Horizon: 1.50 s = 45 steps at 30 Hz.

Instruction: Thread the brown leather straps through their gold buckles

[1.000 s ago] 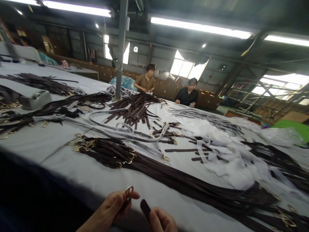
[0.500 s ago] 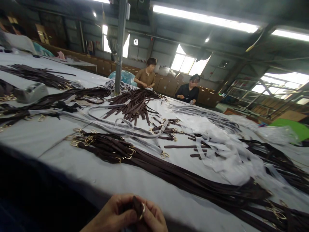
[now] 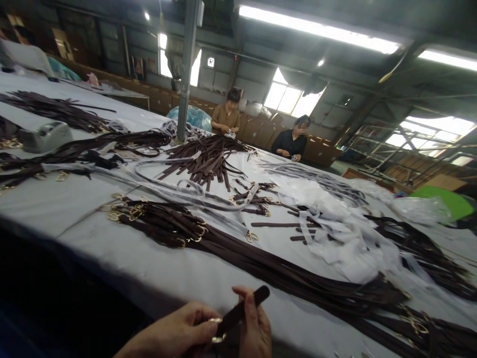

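Grey dispenser (image 3: 48, 136): Stood far left among dark straps on the pale-covered counter (image 3: 97, 243); probably a tape holder, placed there, I judged, to be out of the way of my hands.
Clipped bundle (image 3: 257, 257): Ran from left of centre towards the lower right, its straps lying lengthwise together, gold clips gathered at the left end, likely so they would not tangle.
Left hand (image 3: 186, 325): My fingers gripped the gold buckle (image 3: 217, 338) with the strap's lower end, thumb on top, which seemed meant to steady the metal; whether the strap passed through it I could not tell.
Strap fan (image 3: 204, 161): Lay heaped farther back beside the pillar (image 3: 184, 84), many ends splayed towards me, perhaps so that single pieces could be drawn out.
Held strap (image 3: 234, 318): Slanted up to the right between my two hands, in front of the counter's near side, its rounded tip jutting past my fingers.
Right hand (image 3: 257, 328): My fingers pinched the strap just short of that tip, probably to keep it straight.
Short straps (image 3: 257, 204): Lay beyond the bundle with gold fittings attached, loosely grouped, apparently by length.
White film (image 3: 346, 243): Sprawled crumpled on the right, partly over some dark strips; its place beyond the bundle kept it off my hands.
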{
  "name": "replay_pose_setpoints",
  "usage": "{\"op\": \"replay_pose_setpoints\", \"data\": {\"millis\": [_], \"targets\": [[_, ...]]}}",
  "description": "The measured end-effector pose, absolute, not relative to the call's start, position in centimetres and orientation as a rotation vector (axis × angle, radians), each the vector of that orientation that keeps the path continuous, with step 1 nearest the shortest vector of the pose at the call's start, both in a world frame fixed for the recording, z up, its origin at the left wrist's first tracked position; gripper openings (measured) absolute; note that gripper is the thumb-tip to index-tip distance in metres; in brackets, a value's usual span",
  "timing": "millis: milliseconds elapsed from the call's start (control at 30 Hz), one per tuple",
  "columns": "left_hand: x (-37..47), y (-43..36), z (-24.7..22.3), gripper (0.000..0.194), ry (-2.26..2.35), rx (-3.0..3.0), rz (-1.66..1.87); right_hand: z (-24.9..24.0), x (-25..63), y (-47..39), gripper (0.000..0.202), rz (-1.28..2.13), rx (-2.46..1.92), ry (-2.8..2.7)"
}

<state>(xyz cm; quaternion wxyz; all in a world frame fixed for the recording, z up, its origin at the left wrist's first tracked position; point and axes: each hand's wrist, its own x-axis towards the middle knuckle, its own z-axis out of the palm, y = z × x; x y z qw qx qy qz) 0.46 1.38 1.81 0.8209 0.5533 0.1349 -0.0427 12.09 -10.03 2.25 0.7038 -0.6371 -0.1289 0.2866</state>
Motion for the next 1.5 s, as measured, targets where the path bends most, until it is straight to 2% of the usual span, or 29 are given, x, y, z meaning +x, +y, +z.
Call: {"op": "replay_pose_setpoints", "data": {"millis": [167,367,567,800,1000,1233,1400,1500], "targets": [[0.5,1.0,-0.4,0.054,0.257,1.025,-0.21,2.6,14.8,-10.8,0.06,0.594,-1.177,0.004],[0.9,0.8,-1.6,0.065,0.396,1.208,-0.194,0.5,15.3,-11.6,0.063,0.639,-1.105,0.028],[1.1,0.7,-1.8,0.06,0.399,1.297,-0.142,-2.4,13.3,-11.7,0.057,0.864,-1.199,-0.135],[1.0,0.6,-1.0,0.056,0.39,1.15,-0.102,-2.1,12.6,-11.6,0.06,0.952,-1.193,-0.149],[1.2,0.4,-1.1,0.057,0.428,1.173,-0.078,-1.6,12.0,-11.6,0.059,0.836,-1.305,-0.167],[1.4,0.2,-1.2,0.064,0.477,1.273,-0.066,-1.1,11.9,-11.6,0.055,0.566,-1.565,-0.488],[1.6,-0.1,-0.8,0.063,0.563,1.378,-0.08,-2.2,12.0,-11.7,0.042,0.283,-1.741,-0.824],[2.0,-0.5,-0.6,0.055,0.586,1.451,-0.018,-2.3,12.3,-11.5,0.032,0.014,-1.699,-1.251]]}}
